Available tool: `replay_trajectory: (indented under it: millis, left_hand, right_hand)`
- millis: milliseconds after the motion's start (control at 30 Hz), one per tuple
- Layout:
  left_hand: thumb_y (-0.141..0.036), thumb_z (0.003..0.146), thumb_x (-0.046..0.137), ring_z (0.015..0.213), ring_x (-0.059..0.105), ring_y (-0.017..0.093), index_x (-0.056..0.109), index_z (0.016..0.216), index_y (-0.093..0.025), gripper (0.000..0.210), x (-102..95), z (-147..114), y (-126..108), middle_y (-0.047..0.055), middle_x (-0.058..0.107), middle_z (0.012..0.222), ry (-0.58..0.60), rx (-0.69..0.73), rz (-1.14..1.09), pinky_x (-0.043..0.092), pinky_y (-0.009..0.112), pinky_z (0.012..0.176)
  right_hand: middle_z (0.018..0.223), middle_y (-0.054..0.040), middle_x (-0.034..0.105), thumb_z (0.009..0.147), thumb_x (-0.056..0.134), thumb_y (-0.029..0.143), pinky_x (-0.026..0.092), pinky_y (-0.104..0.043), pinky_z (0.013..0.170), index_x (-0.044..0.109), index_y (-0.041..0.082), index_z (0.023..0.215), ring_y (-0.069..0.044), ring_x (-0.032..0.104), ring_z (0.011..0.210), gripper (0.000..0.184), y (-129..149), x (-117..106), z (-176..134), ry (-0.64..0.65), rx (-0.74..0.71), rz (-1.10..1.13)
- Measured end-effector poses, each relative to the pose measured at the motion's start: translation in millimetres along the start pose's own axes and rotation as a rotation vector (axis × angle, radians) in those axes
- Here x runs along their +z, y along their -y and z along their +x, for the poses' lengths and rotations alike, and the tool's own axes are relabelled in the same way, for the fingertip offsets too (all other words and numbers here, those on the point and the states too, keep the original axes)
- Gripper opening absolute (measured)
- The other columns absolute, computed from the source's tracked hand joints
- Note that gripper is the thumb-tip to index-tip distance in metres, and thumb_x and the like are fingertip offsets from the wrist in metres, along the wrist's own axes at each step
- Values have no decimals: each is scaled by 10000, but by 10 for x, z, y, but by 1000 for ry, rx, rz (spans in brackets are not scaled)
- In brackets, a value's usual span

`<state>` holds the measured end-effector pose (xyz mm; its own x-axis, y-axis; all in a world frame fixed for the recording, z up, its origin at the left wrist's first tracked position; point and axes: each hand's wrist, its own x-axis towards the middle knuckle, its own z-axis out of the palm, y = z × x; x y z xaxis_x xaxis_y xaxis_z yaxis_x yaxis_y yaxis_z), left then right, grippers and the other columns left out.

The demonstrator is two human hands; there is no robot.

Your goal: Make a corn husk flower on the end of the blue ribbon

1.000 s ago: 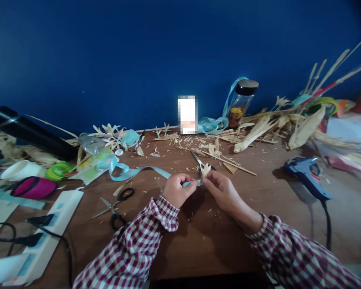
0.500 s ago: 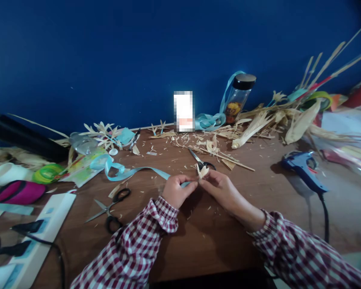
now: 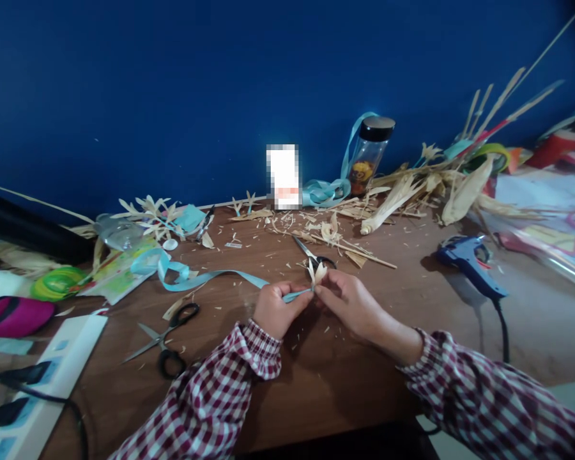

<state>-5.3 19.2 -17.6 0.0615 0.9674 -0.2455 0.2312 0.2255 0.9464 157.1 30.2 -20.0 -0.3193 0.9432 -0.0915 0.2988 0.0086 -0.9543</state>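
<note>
My left hand (image 3: 278, 308) pinches a light-blue ribbon (image 3: 227, 273), whose loose length curls away to the left across the table. A small pale husk flower (image 3: 317, 273) stands upright between my hands, with the ribbon's end at its base. My right hand (image 3: 347, 299) is closed, thumb and fingers gripping that base. Just beyond the flower lies a pair of scissors (image 3: 305, 249), its handles partly behind the petals. A second, black-handled pair of scissors (image 3: 165, 342) rests open near my left sleeve.
A blue glue gun (image 3: 469, 265) lies at the right, its cord running toward me. A white power strip (image 3: 52, 377) with plugs is at the left. Dried husks (image 3: 395, 204), scraps and a lidded jar (image 3: 368, 156) line the wall. Finished-looking husk flowers (image 3: 151, 214) lie back left.
The view has shifted slightly to the right. More blue ribbon shows between my left fingers, up against the flower's base. Both hands stay together around the flower.
</note>
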Motion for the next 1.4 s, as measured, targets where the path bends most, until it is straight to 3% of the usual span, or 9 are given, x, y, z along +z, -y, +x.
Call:
replay_trajectory:
  millis: [133,267,367,600,700,833,933,1200,1400]
  left_hand:
    - [-377,604,716,465,489,93,690,654,-112,271,-41,15,25,3,618,520,-64,-19,-14,370,196,461]
    - [-394,609,720,410,436,67,696,694,-116,292,-106,71,72,-29,568,469,-149,-49,-50,336,174,407]
    - [-399,626,713,365,379,47,699,715,-113,300,-140,90,73,-46,530,430,-163,-54,-55,298,162,370]
    - [-402,618,716,365,368,51,697,721,-110,310,-161,77,63,-28,541,449,-167,-56,-71,283,166,351]
    - [-410,625,705,376,386,62,698,721,-107,319,-162,95,97,-22,540,447,-138,-42,-82,304,174,364]
    - [-425,613,702,447,459,86,679,690,-112,322,-141,100,123,-7,575,501,-51,-4,-109,382,198,442]
    - [-391,604,712,477,479,93,675,682,-122,283,-122,70,94,-5,589,532,1,5,-108,384,203,471]
    - [-345,715,632,503,513,121,683,696,-140,212,-68,-2,32,2,605,543,-20,81,43,386,215,486]
    - [-289,756,606,647,603,162,676,733,-157,151,-61,-5,68,34,676,703,-137,288,359,445,241,606]
  right_hand:
    - [764,-27,653,858,505,256,468,-245,635,595,161,861,-149,602,698,130,48,-95,38,40,-122,-138]
    - [956,-62,643,830,577,220,444,-301,801,625,185,975,-191,586,880,157,53,-234,153,-84,-309,-623]
    - [965,-72,622,854,554,221,431,-304,834,639,192,951,-199,570,913,132,-19,-252,266,-72,-383,-893]
    - [923,-85,619,888,479,193,442,-314,818,658,184,902,-205,573,862,179,-85,-424,390,-120,-337,-1001]
    - [1025,-109,613,872,501,201,417,-368,878,645,167,939,-239,553,959,163,21,-415,304,-214,-362,-866]
    - [897,-59,650,855,542,277,482,-265,690,597,162,979,-172,610,792,178,183,-190,169,63,-239,-282]
    - [777,-20,632,837,556,279,454,-238,635,597,159,864,-149,583,717,130,227,-62,160,168,-153,-57]
    - [681,27,542,790,597,259,399,-222,627,548,166,738,-115,496,648,118,129,-17,197,120,-62,176]
    - [654,27,505,807,563,248,376,-228,590,520,167,714,-122,460,629,130,77,10,205,33,-134,47]
